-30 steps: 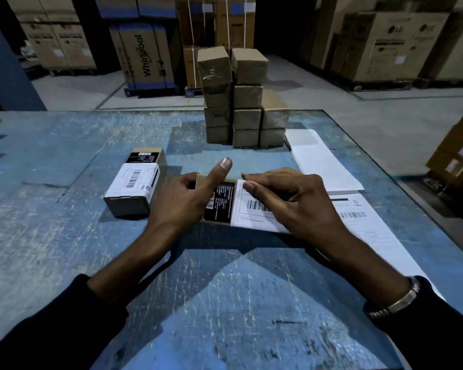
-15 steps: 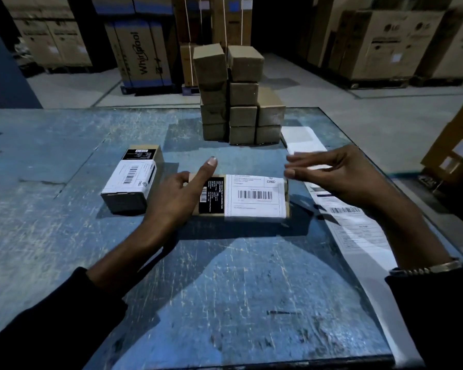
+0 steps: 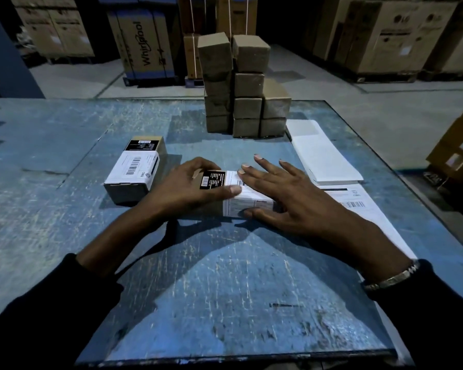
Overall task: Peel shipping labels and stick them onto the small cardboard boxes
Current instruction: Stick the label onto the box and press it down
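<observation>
We are working at the centre of the frame, where the small cardboard box [image 3: 211, 194] is lying on the scratched blue table [image 3: 225, 289]. Our left hand [image 3: 190, 188] is curling over the box's left end, fingers bent over the far edge and thumb lying along the near top edge, so it is gripping the box. Our right hand [image 3: 281, 193] is lying flat with its fingers straight and spread, pressing the white shipping label [image 3: 247, 202] down onto the top of the box; the label is also folding over the near side face. A black printed sticker [image 3: 213, 179] is showing on the box top between the two hands.

Just left of the left hand, a second box [image 3: 137, 172] is sitting with its own white label already on it. Toward the upper middle of the frame, a stack of plain boxes [image 3: 245, 86] is standing on the far part of the table. To the right of our right hand, the label sheets [image 3: 324, 156] are lying flat, with a printed one [image 3: 358, 204] nearer the right edge. A metal bracelet [image 3: 390, 277] is sitting on our right wrist. Large cartons [image 3: 142, 44] are filling the top of the frame.
</observation>
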A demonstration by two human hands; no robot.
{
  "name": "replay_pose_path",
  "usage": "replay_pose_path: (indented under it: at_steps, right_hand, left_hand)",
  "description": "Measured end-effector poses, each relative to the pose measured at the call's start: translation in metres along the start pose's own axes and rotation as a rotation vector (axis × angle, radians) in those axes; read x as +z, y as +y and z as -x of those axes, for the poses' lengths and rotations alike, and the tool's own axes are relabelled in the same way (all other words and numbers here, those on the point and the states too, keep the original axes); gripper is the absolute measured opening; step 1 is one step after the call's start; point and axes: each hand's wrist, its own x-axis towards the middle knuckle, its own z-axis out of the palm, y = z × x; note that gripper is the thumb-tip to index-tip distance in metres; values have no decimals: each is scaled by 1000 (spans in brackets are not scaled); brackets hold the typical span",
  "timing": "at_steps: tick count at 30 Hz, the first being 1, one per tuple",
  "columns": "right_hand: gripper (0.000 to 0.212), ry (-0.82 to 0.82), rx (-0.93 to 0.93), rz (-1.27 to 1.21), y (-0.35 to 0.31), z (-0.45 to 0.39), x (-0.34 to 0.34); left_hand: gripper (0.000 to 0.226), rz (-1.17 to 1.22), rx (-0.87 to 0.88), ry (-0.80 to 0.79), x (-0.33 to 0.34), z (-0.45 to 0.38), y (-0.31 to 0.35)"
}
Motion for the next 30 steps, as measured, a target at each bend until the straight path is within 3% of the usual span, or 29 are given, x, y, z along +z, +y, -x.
replay_pose_path:
  at_steps: [2, 6, 9, 12, 18, 21, 25, 30]
  right_hand:
    - [71, 37, -38, -25, -1, -1, 5]
    - [59, 125, -43, -256, -2, -4, 9]
    - [65, 155, -43, -346, 0, -3, 5]
    - [81, 174, 34, -286, 6, 0, 5]
    - [100, -4, 188, -291, 17, 7, 4]
    - [100, -116, 186, -362, 25, 6, -3]
    - [108, -218, 250, -646, 38, 14, -10]
    - [111, -216, 318, -926, 37, 20, -20]
  left_hand:
    - [99, -99, 56, -52, -3, -1, -5]
    - [99, -99, 162, -19, 0, 0, -9]
    - [91, -147, 220, 16, 4, -1, -9]
    - [99, -248, 242, 7, 5, -3, -9]
    - [108, -324, 255, 27, 4, -2, -8]
    - [97, -317, 268, 30, 3, -2, -7]
    - [97, -236, 254, -44, -3, -5, -14]
    - [94, -165, 256, -98, -7, -8, -18]
